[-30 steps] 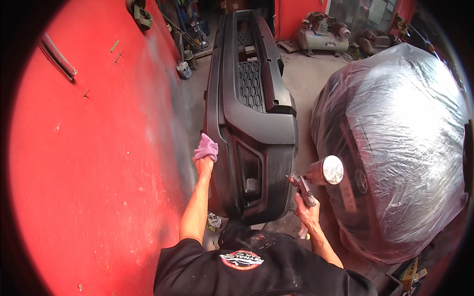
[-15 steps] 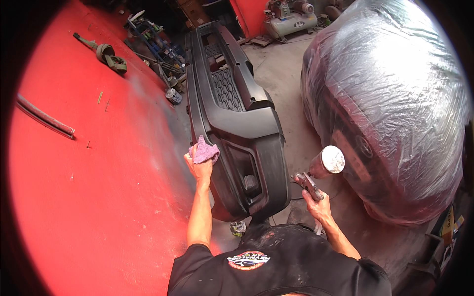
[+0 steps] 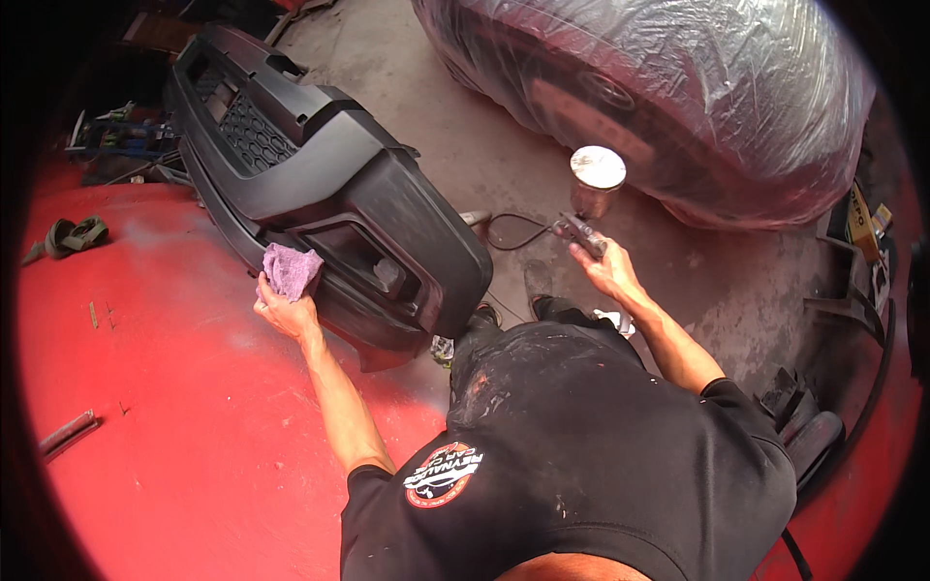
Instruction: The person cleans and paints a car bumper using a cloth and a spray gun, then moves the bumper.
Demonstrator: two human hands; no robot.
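Note:
A purple cloth (image 3: 292, 271) is bunched in my left hand (image 3: 288, 312), whose fingers are closed round it. The cloth is against or just beside the lower edge of a dark grey car bumper (image 3: 407, 208); contact is hard to tell. The bumper has a honeycomb grille and a recessed lamp opening near the cloth. Off to the right, my right hand (image 3: 610, 271) grips a spray gun (image 3: 579, 232) with a cup (image 3: 596, 184) on top, pale-lidded and upright. The gun is held apart from the bumper, and a dark hose curves beside it.
A car under clear plastic sheeting (image 3: 717, 87) stands at the far right. To the left is a red wall (image 3: 174, 387) with a green strap (image 3: 77, 235) on it. Dark parts (image 3: 804, 426) and a yellow box (image 3: 860, 223) lie at the right edge. Concrete floor (image 3: 387, 68) runs between bumper and car.
The view has turned, so the bumper now slants up to the left and the covered car sits higher. Both hands keep their hold on the cloth and the spray gun.

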